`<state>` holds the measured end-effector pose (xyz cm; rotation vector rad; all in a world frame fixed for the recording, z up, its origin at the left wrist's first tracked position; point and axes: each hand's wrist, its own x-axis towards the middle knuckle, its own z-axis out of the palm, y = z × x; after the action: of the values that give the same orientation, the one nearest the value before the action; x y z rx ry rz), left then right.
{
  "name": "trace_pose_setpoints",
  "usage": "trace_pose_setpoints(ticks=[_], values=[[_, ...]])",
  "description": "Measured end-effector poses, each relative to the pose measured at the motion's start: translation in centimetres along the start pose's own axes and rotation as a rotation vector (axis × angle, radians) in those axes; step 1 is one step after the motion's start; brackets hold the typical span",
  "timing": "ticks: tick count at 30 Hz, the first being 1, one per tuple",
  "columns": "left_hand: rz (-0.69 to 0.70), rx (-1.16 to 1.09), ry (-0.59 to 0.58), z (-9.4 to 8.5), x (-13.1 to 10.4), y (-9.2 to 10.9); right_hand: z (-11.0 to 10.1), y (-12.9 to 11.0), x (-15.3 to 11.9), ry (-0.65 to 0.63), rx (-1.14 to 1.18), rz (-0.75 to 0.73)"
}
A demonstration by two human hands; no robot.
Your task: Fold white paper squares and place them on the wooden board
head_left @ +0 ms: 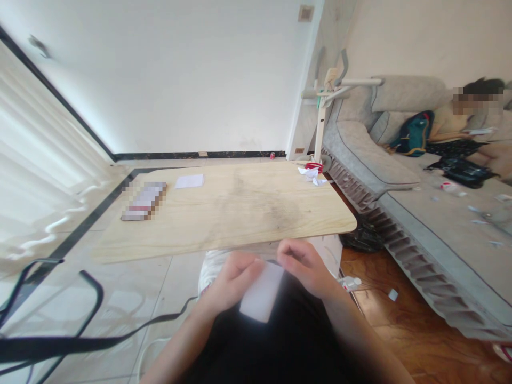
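Note:
A small white sheet of paper (262,293), folded or cut to a rectangle, is in front of my body, below the table's near edge. My left hand (240,273) grips its upper left part, the thumb lying along the sheet and the other fingers hidden behind. At the upper right corner, my right hand (304,266) has its fingers curled and its thumb against the paper. Its fingertips are blurred. Farther off on the table lie a stack of white paper (189,181) and some folded white paper pieces (312,175).
The wooden table (224,224) spans the space ahead. A pixelated flat object (144,200) lies on its left. A grey sofa (360,144) with a seated person (448,122) is at right. A black chair frame (94,293) and strap are at lower left.

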<state>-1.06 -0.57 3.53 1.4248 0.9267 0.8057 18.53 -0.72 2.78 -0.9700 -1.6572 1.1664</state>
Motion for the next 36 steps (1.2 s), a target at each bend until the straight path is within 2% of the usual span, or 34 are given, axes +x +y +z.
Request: trace_pose_setpoints(ticks=[3,8,16,22,29,36], values=[[0.012,0.012,-0.03,0.1,0.0,0.0,0.6,0.0,0.0,-0.057,-0.017,0.008],[0.063,0.049,0.005,0.2,0.1,-0.3,1.5,0.4,0.0,-0.044,0.016,0.028],[0.158,0.053,0.054,0.2,-0.1,-0.5,1.3,0.0,0.0,-0.102,0.031,0.031],[0.119,0.024,0.104,0.2,-0.1,-0.3,1.3,-0.1,-0.1,-0.097,0.025,0.024],[0.151,0.163,0.052,0.2,0.1,-0.6,1.5,0.2,0.0,-0.097,-0.046,0.002],[0.207,0.318,0.087,0.2,-0.1,-0.5,1.0,-0.6,0.1,-0.117,-0.104,0.036]])
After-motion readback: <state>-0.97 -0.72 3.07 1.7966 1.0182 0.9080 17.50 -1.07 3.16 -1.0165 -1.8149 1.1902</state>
